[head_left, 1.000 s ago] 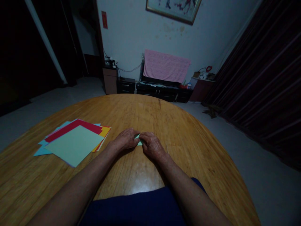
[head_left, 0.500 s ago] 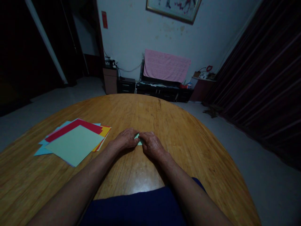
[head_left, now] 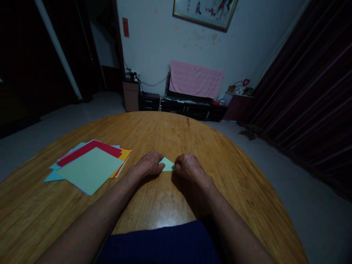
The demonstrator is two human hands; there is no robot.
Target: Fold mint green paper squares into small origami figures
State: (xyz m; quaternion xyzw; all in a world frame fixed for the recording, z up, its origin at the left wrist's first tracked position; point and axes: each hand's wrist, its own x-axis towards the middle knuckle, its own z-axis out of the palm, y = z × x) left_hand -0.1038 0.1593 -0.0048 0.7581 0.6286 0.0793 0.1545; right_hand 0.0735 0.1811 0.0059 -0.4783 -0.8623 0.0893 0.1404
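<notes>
A small piece of folded light green paper (head_left: 167, 165) lies on the wooden table, with a pointed top and a straight lower edge showing between my hands. My left hand (head_left: 150, 163) grips its left end, thumb at the lower edge and fingers above; that end is hidden. At the right corner, my right hand (head_left: 189, 165) is closed with its fingertips pinching the paper. The fingers of that hand cover the very tip of the corner.
To the left on the round wooden table (head_left: 162, 132) lies a fanned stack of coloured paper sheets (head_left: 90, 170), light green on top, with red, blue and yellow below. Beyond the table stand a low black cabinet (head_left: 176, 106) and a screen draped with a pink cloth (head_left: 196, 79).
My right hand has moved right, away from my left hand, so more of the green paper shows between them. My left hand stays at the paper's left end. The view has shifted slightly.
</notes>
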